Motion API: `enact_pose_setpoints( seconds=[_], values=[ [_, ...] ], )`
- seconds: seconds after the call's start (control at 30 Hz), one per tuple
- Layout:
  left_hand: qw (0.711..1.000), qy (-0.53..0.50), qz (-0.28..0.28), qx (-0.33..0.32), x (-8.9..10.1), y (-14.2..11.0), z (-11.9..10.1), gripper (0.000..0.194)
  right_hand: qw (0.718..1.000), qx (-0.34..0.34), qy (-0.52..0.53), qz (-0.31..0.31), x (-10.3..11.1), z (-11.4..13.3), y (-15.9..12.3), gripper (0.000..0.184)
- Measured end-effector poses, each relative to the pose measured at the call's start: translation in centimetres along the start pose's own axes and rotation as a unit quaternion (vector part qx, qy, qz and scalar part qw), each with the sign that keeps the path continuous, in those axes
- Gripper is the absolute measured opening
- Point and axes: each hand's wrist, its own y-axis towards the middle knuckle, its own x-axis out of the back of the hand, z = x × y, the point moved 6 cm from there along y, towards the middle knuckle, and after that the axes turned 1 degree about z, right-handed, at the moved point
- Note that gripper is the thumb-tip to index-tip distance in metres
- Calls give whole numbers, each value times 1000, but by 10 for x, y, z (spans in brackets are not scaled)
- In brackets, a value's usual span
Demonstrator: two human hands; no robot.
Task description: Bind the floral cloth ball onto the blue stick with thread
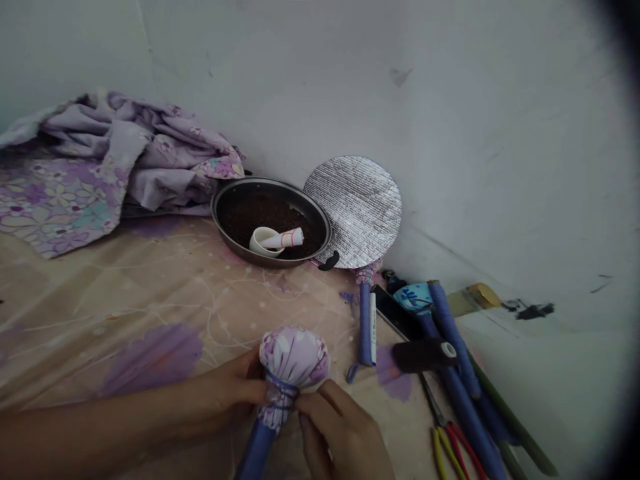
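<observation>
A cloth-headed mallet (pixel 294 353) stands tilted in front of me, with a round floral head gathered at the neck by blue cord and a blue-wrapped handle (pixel 257 447). My left hand (pixel 240 387) grips the neck from the left, its thumb on the binding. On the other side, my right hand (pixel 345 427) is closed, thumb and forefinger pinched against the bound neck; whether a cord end is between them is hidden. Beyond lies a similar smaller mallet (pixel 365 327), beside a white marker (pixel 373 327).
Behind are a dark pan (pixel 240 250) holding a small white cup (pixel 259 243), a silver round mat (pixel 360 207) and crumpled floral cloth (pixel 165 153). At right lie a dark thread spool (pixel 420 357), pliers (pixel 445 433), blue-wrapped sticks (pixel 465 407) and a tape roll (pixel 483 295).
</observation>
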Motion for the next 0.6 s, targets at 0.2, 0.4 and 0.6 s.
enact_pose_setpoints(
  seconds=[0.2, 0.4, 0.6],
  values=[
    [1000, -2, 7, -3, -5, -3, -4, 72, 1000, 4, -14, 16, -1, 1, 1, 40],
    [1000, 3, 21, -2, 4, 0, 3, 82, 999, 13, -37, 9, 0, 3, 1, 42],
    [999, -6, 41, -13, 14, 4, 11, 84, 998, 14, -69, 1, -2, 6, -1, 40]
  ],
)
